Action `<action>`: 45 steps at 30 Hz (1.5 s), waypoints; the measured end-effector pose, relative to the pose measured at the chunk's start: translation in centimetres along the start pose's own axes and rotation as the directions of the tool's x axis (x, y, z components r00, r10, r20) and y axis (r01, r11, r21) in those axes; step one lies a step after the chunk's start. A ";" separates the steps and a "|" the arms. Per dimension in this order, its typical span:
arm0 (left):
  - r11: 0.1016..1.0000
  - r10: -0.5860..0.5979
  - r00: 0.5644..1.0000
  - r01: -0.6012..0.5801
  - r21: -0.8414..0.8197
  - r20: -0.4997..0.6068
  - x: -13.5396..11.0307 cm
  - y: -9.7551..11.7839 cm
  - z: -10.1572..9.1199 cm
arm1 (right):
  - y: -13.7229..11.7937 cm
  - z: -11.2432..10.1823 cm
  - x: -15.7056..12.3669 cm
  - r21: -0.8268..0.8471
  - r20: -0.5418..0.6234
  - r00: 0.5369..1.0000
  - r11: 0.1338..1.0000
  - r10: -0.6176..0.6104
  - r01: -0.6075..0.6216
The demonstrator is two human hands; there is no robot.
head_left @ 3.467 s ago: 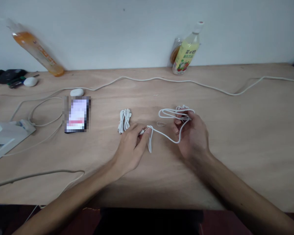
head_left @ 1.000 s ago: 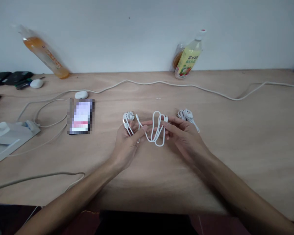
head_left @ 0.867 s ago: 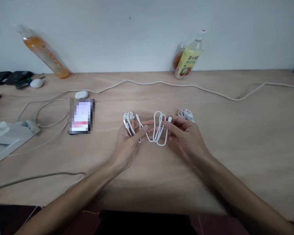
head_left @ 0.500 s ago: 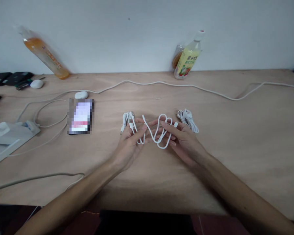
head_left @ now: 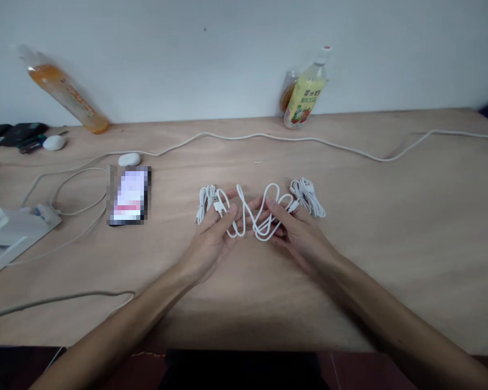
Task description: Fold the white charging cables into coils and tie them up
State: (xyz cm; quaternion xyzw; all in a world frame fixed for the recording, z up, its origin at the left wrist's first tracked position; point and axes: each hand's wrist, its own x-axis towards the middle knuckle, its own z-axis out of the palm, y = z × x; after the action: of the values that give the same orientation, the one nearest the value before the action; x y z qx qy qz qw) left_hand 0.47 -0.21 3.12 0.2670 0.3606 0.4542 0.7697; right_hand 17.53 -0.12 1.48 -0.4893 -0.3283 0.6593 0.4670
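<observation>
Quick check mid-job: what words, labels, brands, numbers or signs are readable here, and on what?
Yellow bottle: large "菜…奶", middle character unclear; smaller line below too blurred.
Orange bottle: lettering too blurred to read.
Phone: screen pixelated, nothing readable.
Held white cable: no readable text.

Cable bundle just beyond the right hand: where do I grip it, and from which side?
Probably across the middle of the bundle, from the right: its strands run gathered there, while the right hand and a cable plug crowd its near left side.
</observation>
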 end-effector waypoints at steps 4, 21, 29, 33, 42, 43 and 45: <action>0.999 -0.023 0.999 0.022 0.032 0.030 0.0 -0.1 -0.2 | 0.5 -0.4 0.6 -0.105 0.015 0.997 0.992 -0.074 0.075; 0.975 -0.208 0.968 0.217 -0.050 0.140 0.2 -0.4 -0.8 | -0.3 -0.9 0.2 -0.338 0.306 0.938 0.902 -0.164 0.268; 0.959 -0.272 0.949 0.281 -0.036 0.159 0.0 -0.4 -0.6 | -0.4 -0.9 -0.2 -0.304 0.298 0.950 0.934 -0.094 0.188; 0.961 -0.271 0.949 0.278 -0.016 0.163 -0.1 -0.7 -0.6 | -0.4 -0.8 -0.3 -0.267 0.296 0.955 0.958 -0.023 0.106; 0.960 -0.280 0.942 0.278 0.033 0.186 0.0 -0.5 -0.8 | -1.6 -1.1 -0.1 -0.300 0.311 0.947 0.954 0.087 0.011; 0.960 -0.279 0.941 0.279 0.031 0.190 0.0 -0.5 -0.9 | -1.7 -1.2 -0.1 -0.319 0.298 0.951 0.948 0.087 0.014; 0.956 -0.291 0.933 0.292 0.025 0.210 0.1 -0.5 -1.1 | -2.0 -1.3 -0.1 -0.339 0.276 0.958 0.940 0.073 0.026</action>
State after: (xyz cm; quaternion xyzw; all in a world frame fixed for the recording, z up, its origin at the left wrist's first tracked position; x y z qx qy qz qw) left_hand -0.07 -0.28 2.06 0.2548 0.3106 0.3053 0.8634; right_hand 19.36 0.46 2.94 -0.4663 -0.4947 0.6619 0.3157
